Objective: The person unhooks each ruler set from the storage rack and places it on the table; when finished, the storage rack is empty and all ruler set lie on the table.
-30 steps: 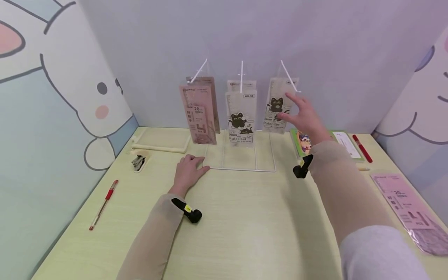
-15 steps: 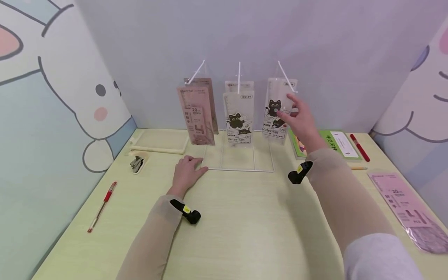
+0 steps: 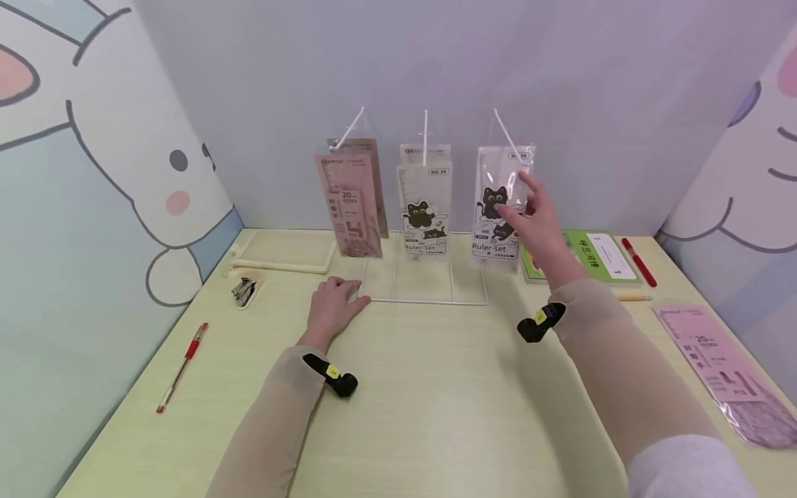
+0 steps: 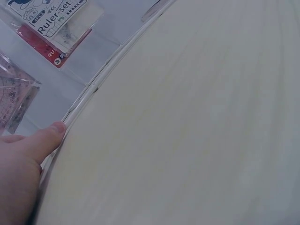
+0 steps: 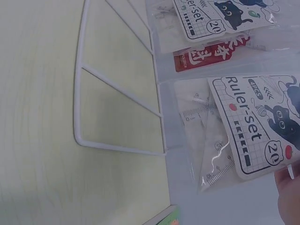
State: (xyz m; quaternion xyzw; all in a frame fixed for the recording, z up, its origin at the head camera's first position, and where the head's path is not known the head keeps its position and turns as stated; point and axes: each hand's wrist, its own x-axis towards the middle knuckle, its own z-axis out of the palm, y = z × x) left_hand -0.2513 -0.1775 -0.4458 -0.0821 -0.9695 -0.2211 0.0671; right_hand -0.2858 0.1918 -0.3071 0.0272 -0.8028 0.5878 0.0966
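while bracing the white rack base (image 3: pixel 429 302) with left grip (image 3: pixel 333 310) curled at its corner, note right grip (image 3: pixel 540 225) clamped, thumb and finger, on the cat-print ruler packet (image 3: pixel 488 207) at the right hook (image 3: pixel 505 129). best moved gently in line with it, without twisting.

- A pale yellow wooden table (image 3: pixel 405 422)
- white wire rack (image 3: pixel 429 302) standing on it
- clear-and-red pen (image 3: pixel 180 370)
- flat cream frame (image 3: pixel 280 267)
- small cream dish (image 3: pixel 257 286)
- green book (image 3: pixel 575 247)
- thick red pen (image 3: pixel 639 263)
- yellow pencil (image 3: pixel 634 298)
- flat pink packet (image 3: pixel 716 366)
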